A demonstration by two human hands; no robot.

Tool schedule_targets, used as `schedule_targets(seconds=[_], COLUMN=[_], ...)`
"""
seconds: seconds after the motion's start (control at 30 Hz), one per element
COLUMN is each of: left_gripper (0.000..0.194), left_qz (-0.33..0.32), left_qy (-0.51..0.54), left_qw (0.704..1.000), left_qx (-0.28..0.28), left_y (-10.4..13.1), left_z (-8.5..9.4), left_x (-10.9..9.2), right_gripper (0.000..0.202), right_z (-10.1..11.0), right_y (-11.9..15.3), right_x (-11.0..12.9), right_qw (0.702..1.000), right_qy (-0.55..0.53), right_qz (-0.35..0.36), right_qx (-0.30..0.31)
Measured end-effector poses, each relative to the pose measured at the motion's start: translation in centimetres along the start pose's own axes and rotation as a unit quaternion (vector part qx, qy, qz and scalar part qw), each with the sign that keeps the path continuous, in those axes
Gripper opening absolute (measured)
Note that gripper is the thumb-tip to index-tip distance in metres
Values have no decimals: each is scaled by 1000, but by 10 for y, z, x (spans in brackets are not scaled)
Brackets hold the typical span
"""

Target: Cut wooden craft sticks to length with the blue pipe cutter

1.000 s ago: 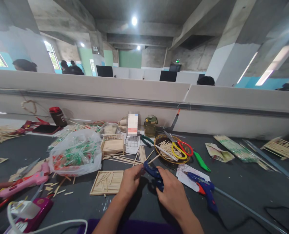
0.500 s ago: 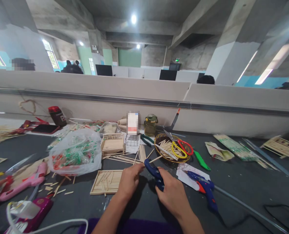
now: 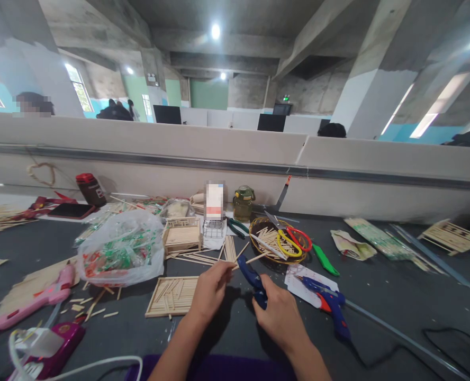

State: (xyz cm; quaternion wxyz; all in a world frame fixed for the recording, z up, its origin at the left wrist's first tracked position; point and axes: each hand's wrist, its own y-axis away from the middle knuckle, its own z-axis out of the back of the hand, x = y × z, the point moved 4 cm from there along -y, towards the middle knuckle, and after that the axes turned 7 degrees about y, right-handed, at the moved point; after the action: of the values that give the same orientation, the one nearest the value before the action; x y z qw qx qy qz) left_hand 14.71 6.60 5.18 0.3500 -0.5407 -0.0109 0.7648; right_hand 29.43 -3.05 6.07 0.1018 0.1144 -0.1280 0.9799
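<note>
Around the handles of a dark blue cutter (image 3: 251, 273), the fingers of my right hand (image 3: 279, 309) are closed. My left hand (image 3: 213, 288) pinches a thin wooden stick (image 3: 257, 257), which passes across the cutter's head. The stick's far end points toward a wicker basket (image 3: 277, 259) of short sticks, with red and yellow scissors (image 3: 292, 242) on top. Left of my left hand lies a flat stick panel (image 3: 171, 297) with loose cut pieces on it. Longer sticks (image 3: 230, 248) rest just beyond my hands.
A blue glue gun (image 3: 326, 299) lies on paper at the right, near a green knife (image 3: 325, 259). Leftward are a plastic bag (image 3: 121, 248), a pink glue gun (image 3: 40, 304) and a purple power strip (image 3: 66, 338). A jar (image 3: 243, 202) stands behind.
The cutter and the stick have shifted slightly, and the view has moved a little. At the far left, another person's hand and the yellow-handled scissors have gone out of view.
</note>
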Motion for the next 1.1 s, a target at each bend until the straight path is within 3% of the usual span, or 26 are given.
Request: schedule_targets(seconds=[0.2, 0.37, 0.57, 0.77, 1.1], left_gripper=[18, 22, 24, 24, 14], left_qz=[3, 5, 29, 37, 38], left_qy=[17, 23, 19, -24, -34], left_qw=[999, 999, 999, 999, 998], left_qx=[-49, -42, -23, -13, -40], left_y=[-3, -2, -1, -1, 1], left_z=[7, 6, 4, 7, 0], left_x=[-10, -9, -1, 0, 3], right_gripper=[19, 12, 15, 16, 14], right_z=[0, -5, -9, -13, -18], right_y=[1, -3, -5, -11, -15], right_x=[0, 1, 0, 0, 3], right_qw=[999, 996, 997, 991, 990], right_qy=[-41, -85, -71, -128, -129], right_qz=[-2, -3, -23, -9, 5], right_qx=[12, 34, 14, 32, 57])
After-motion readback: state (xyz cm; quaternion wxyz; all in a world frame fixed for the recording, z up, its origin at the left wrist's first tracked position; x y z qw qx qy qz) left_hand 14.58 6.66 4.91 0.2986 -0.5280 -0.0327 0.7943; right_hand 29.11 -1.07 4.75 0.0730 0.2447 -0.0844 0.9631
